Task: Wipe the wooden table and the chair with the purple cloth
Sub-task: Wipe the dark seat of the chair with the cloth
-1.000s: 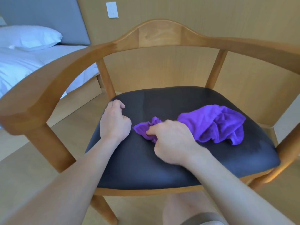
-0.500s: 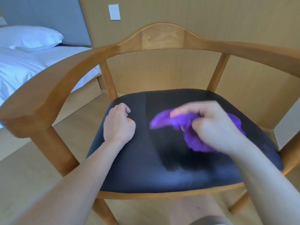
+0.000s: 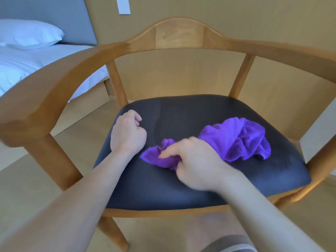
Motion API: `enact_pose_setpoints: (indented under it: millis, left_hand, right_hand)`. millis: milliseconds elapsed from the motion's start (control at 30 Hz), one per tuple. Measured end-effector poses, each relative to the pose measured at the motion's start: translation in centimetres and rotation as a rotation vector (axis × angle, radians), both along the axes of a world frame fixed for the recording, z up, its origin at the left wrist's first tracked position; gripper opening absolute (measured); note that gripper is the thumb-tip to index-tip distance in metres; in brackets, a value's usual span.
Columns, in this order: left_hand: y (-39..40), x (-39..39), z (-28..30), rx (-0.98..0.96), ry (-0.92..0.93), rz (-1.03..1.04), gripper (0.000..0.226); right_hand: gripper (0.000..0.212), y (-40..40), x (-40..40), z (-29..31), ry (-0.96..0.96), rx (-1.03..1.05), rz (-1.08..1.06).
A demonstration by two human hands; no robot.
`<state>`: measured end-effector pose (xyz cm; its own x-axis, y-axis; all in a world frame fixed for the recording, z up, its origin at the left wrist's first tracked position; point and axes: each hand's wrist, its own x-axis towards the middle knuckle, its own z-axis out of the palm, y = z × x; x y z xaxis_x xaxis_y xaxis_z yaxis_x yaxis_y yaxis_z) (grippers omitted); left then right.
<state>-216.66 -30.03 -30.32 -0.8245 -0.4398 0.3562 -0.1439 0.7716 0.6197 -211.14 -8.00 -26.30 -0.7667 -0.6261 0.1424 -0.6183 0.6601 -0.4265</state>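
Swept back leftward since half a second ago: right hand (image 3: 196,164) gripping purple cloth (image 3: 234,139), trailing lengthwise to the right across chair (image 3: 181,110) seat; left hand (image 3: 128,133) fisted, empty.

Armrests (image 3: 60,84) flank seat (image 3: 190,110); front open

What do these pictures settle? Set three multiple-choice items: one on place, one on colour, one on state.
1. Where does the cloth lie?
A. on the seat
B. on the floor
C. on the bed

2. What colour is the seat?
A. white
B. black
C. red

3. What is the right hand doing?
A. hanging idle
B. resting flat on the armrest
C. gripping the cloth

Key: 1 A, the cloth is spread across the chair's cushion; 2 B, the cushion is black inside the wooden frame; 3 C, the fingers bunch one end of the cloth while the left hand rests curled on the seat.
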Motion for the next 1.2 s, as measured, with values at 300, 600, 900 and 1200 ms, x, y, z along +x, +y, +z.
enact_pose_setpoints:
  millis: [300,600,900,1200]
  left_hand:
    - [0.1,0.3,0.0,0.019,-0.002,0.007,0.038]
    - [0.1,0.2,0.3,0.001,0.004,-0.002,0.037]
    - [0.1,0.3,0.2,0.04,-0.032,-0.003,0.038]
    - [0.2,0.3,0.1,0.03,-0.012,0.015,0.037]
  right_hand:
    - [0.053,3.5,-0.1,2.7,-0.449,-0.228,0.049]
    - [0.014,-2.7,-0.1,-0.1,0.117,0.189,-0.029]
    - [0.046,3.4,7.5,-4.0,0.326,-0.018,0.054]
    - [0.036,5.5,8.2,-6.7,0.594,-0.357,-0.275]
